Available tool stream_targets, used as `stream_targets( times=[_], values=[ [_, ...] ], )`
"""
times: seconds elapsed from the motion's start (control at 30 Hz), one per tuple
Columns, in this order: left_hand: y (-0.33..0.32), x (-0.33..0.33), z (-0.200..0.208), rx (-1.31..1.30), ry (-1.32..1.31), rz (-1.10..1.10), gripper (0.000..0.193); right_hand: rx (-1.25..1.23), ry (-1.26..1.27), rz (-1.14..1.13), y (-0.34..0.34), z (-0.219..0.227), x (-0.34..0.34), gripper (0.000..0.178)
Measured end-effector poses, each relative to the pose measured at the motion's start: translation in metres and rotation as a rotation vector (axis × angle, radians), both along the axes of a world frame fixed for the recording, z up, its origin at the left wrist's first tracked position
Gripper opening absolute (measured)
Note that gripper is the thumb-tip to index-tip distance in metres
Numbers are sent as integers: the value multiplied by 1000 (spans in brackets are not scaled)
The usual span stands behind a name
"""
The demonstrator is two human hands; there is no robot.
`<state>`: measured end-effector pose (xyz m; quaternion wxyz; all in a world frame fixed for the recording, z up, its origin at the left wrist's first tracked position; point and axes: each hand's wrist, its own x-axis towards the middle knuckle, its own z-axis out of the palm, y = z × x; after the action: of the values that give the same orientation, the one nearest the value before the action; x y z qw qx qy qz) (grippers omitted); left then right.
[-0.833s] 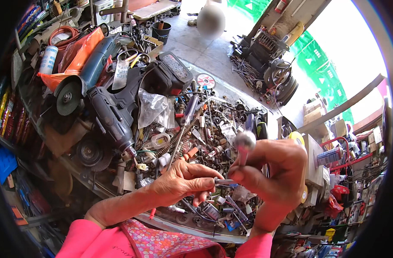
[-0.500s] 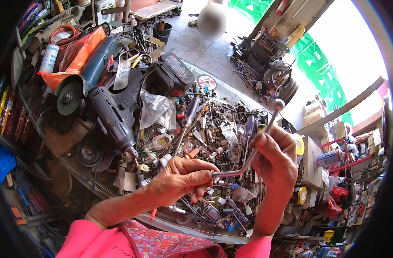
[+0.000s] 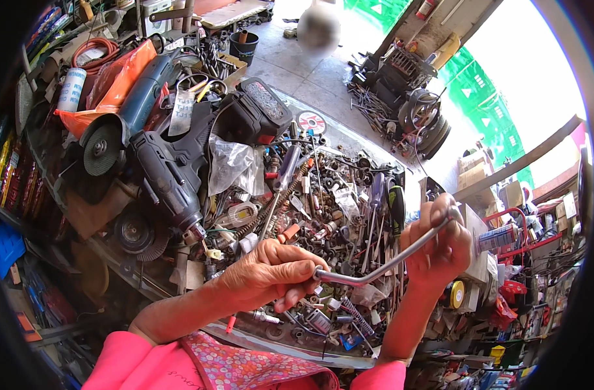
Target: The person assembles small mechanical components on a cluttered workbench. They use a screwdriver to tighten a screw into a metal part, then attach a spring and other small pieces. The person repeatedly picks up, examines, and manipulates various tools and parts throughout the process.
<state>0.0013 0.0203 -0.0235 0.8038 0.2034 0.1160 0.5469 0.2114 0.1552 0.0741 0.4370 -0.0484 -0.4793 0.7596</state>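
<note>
A bent grey metal rod spans the space between my two hands, above the cluttered bench. My left hand pinches its short end between thumb and fingers. My right hand is raised to the right, its fingers curled around the other end, where a rounded tip partly shows at the fingertips. Beneath the rod lie many small metal parts, springs and screwdrivers. A dark screwdriver handle and a black-and-green tool handle are behind the rod, close to my right hand.
A black cordless power tool and a blue angle grinder lie on the left of the bench, beside a clear plastic bag. A cutting disc rests near the far edge. Boxes and goods crowd the right side.
My right hand has moved to the right and slid to the rod's far end, covering most of the ball tip. The rod has tilted lower; my left hand stays nearly in place.
</note>
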Motion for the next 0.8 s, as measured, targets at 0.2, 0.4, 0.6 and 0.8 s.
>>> stream_targets(
  times=[0.2, 0.4, 0.6, 0.8],
  values=[
    [0, 4, 9, -85, 38, 14, 29, 124, -136, -131, -1, 12, 2, 19],
    [0, 3, 6, -77, 13, 60, 28, 196, -274, -206, -4, 15, 5, 22],
    [0, -4, 5, -40, -38, 95, 27, 448, -512, -424, -6, 16, 17, 32],
    [1, -7, 9, -60, -76, 220, 26, 788, -926, -873, -23, 11, 25, 34]
  ],
)
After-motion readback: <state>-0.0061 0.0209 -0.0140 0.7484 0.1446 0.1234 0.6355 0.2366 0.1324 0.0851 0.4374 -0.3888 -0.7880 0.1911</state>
